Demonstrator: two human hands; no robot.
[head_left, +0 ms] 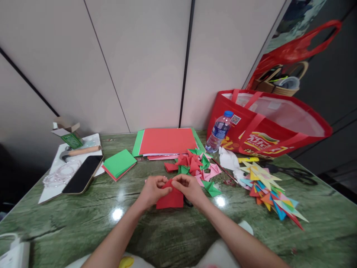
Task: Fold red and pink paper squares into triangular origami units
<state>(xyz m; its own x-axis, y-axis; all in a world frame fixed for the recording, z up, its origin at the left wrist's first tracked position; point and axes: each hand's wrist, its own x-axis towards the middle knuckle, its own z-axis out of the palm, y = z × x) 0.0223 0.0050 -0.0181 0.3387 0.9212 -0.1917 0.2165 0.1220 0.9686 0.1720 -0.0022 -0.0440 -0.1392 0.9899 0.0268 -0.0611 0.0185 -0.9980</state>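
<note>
A small sheet of red paper (170, 199) is held between my two hands above the green table, its upper part folded or bent. My left hand (154, 190) pinches it at the upper left, thumb pointing inward. On the upper right, my right hand (189, 188) closes its thumb and fingers on the paper. Just behind my hands lies a pile of folded paper pieces (193, 162) in red, green and pink. A dark object, partly hidden by my right hand and the paper, rests on the table under them.
Behind are stacked coloured sheets (169, 141); to the left, green squares (119, 163), a phone (83, 175) and a wooden-handled tool (85, 150). To the right stand a water bottle (219, 133) and a red bag (251, 126), with colourful folded paper (272, 193) and black scissors (292, 173).
</note>
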